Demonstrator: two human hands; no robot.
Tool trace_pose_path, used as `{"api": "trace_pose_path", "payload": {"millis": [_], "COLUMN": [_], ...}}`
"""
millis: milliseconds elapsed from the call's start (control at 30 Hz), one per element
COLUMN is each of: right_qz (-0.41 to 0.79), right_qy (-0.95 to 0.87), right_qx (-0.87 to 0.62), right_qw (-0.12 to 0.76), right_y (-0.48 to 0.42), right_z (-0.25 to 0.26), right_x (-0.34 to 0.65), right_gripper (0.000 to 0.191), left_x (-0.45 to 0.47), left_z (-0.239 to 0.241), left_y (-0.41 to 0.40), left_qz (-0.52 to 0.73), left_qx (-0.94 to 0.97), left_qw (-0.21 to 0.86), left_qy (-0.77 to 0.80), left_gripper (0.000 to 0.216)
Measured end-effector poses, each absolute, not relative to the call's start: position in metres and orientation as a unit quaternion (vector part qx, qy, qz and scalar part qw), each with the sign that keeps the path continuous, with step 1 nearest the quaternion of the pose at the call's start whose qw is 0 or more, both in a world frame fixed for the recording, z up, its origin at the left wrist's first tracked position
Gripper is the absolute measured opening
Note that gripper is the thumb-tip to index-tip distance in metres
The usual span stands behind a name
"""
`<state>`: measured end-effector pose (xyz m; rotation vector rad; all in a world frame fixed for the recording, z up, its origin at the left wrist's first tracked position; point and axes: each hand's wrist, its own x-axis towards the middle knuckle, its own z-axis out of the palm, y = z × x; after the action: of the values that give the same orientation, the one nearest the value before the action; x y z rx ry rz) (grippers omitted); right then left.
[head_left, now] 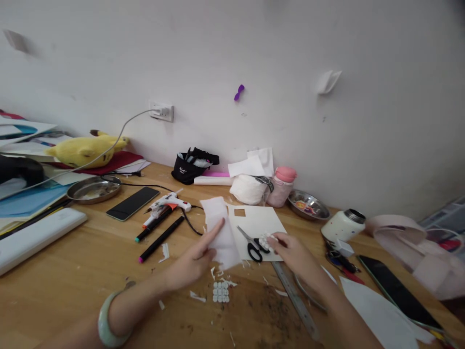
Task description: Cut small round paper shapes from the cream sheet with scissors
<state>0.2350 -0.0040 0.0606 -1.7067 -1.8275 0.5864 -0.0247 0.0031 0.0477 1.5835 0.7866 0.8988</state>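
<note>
Left hand [192, 264] pinches limp white sheet [222, 235]; right hand [290, 252], bumpy cluster [266, 239].

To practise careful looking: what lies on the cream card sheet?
Black scissors lie on the card. A white sheet in the left hand covers its left edge; the right hand, holding a white piece, hides its near corner.

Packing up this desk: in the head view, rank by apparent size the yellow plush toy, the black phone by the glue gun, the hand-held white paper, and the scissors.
1. yellow plush toy, largest, though farthest back.
2. black phone and white paper look alike; no ranking.
3. scissors, smallest.
</note>
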Motion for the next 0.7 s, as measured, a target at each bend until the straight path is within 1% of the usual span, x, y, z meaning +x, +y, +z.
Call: {"api": "trace_pose_path", "payload": {"millis": [100, 133, 167, 200, 267, 333, 367, 433, 533, 600, 700], "right_qz": [0.373, 0.426, 0.458, 0.456, 0.408, 0.444, 0.463, 0.510, 0.543, 0.533, 0.483], "right_qy": [-0.608, -0.588, -0.582, -0.597, -0.638, -0.621, -0.601, -0.542, -0.483, -0.494, -0.554], "right_qx": [-0.575, -0.546, -0.526, -0.519, -0.525, -0.525, -0.531, -0.545, -0.557, -0.560, -0.559], "right_qw": [0.400, 0.418, 0.418, 0.407, 0.389, 0.375, 0.378, 0.386, 0.403, 0.398, 0.383], "right_y": [-0.036, -0.044, -0.048, -0.051, -0.050, -0.045, -0.044, -0.042, -0.043, -0.043, -0.040], "right_z": [0.071, 0.070, 0.067, 0.061, 0.046, 0.030, 0.023, 0.013, 0.008, 0.006, 0.000], "right_x": [0.227, 0.218, 0.208, 0.198, 0.181, 0.171, 0.170, 0.170, 0.172, 0.173, 0.175], "right_gripper": [0.033, 0.034, 0.034, 0.036, 0.035, 0.027, 0.026, 0.029, 0.036, 0.035, 0.032], "left_x": [-0.014, -0.010, -0.006, -0.002, 0.004, 0.005, 0.005, 0.004, 0.001, 0.001, 0.001], "left_z": [0.044, 0.040, 0.035, 0.029, 0.018, 0.010, 0.007, 0.004, 0.003, 0.003, 0.001], "left_y": [-0.004, -0.005, -0.005, -0.005, -0.004, -0.004, -0.004, -0.006, -0.006, -0.005, -0.002], "left_qz": [0.348, 0.349, 0.350, 0.351, 0.342, 0.340, 0.341, 0.341, 0.331, 0.320, 0.307], "left_qx": [0.669, 0.655, 0.638, 0.618, 0.578, 0.555, 0.550, 0.550, 0.548, 0.543, 0.532], "left_qw": [0.575, 0.586, 0.598, 0.611, 0.637, 0.649, 0.654, 0.662, 0.678, 0.696, 0.722], "left_qy": [0.318, 0.326, 0.337, 0.348, 0.379, 0.393, 0.392, 0.380, 0.360, 0.344, 0.318], "left_gripper": [0.053, 0.053, 0.054, 0.054, 0.054, 0.051, 0.050, 0.051, 0.058, 0.064, 0.068]}}
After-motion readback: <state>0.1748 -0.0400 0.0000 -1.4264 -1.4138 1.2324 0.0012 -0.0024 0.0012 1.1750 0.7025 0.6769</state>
